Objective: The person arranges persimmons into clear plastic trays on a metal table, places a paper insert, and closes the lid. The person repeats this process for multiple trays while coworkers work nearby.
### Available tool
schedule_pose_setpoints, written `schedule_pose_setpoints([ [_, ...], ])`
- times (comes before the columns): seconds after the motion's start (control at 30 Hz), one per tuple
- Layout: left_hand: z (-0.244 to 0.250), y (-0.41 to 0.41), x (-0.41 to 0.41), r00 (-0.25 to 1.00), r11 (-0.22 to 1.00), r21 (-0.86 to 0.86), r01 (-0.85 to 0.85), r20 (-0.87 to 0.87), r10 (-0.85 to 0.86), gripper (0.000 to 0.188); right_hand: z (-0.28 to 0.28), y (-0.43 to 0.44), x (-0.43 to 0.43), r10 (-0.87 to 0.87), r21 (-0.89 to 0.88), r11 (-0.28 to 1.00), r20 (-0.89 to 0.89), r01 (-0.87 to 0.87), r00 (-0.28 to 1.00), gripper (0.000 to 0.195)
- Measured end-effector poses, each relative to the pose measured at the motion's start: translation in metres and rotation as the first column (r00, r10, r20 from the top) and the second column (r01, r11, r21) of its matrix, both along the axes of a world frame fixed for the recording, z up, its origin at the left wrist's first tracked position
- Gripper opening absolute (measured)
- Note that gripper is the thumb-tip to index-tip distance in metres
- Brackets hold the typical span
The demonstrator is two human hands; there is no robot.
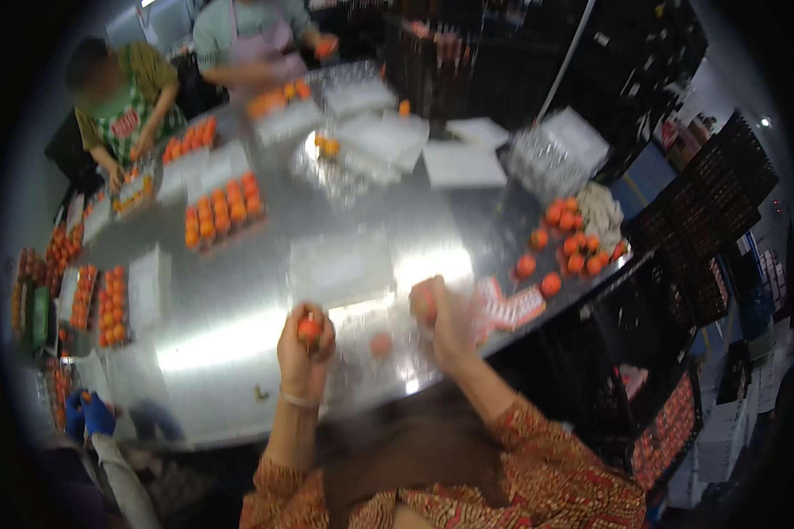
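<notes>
My left hand (306, 350) holds a red-orange round fruit (310, 328), perhaps a persimmon or tomato, above the shiny metal table (225, 390). To the right, my right hand (444, 324), blurred, has its fingers around another reddish fruit (424, 303). A pale reddish round shape (380, 344) shows on the table between the hands, too blurred to identify. Beyond them lies a clear plastic tray or sheet (341, 264). Red and white printed sheets (508, 305) lie right of my right hand. Several loose fruits (575, 254) are at the table's right end, beside a crumpled pale cloth (601, 215).
Filled fruit trays (223, 210) stand at the left and far side, among white sheets (463, 164). Stacked clear plastic trays (549, 155) are at the back right. Two people work across the table; a co-worker's blue-gloved hands (91, 413) are at lower left. Black crates (708, 192) stand right.
</notes>
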State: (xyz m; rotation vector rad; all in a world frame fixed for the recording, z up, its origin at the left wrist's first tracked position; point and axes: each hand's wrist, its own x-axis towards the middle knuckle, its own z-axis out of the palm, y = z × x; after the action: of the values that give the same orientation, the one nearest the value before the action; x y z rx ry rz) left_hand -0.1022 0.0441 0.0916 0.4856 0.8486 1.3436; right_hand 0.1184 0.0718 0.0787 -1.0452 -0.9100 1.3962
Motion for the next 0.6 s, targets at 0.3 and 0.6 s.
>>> schedule_pose_setpoints([
  [0.3, -0.012, -0.005, 0.009, 0.989, 0.991, 0.045, 0.126, -0.082, -0.122, 0.034, -0.009, 0.001, 0.011, 0.123, 0.203, 0.968, 0.137, -0.150, 0.983, 0.036],
  [0.6, -0.015, -0.003, 0.019, 0.949, 0.961, 0.027, 0.275, -0.165, -0.267, 0.035, 0.001, -0.004, 0.014, -0.172, 0.420, 0.890, 0.668, -0.176, 0.724, 0.046],
])
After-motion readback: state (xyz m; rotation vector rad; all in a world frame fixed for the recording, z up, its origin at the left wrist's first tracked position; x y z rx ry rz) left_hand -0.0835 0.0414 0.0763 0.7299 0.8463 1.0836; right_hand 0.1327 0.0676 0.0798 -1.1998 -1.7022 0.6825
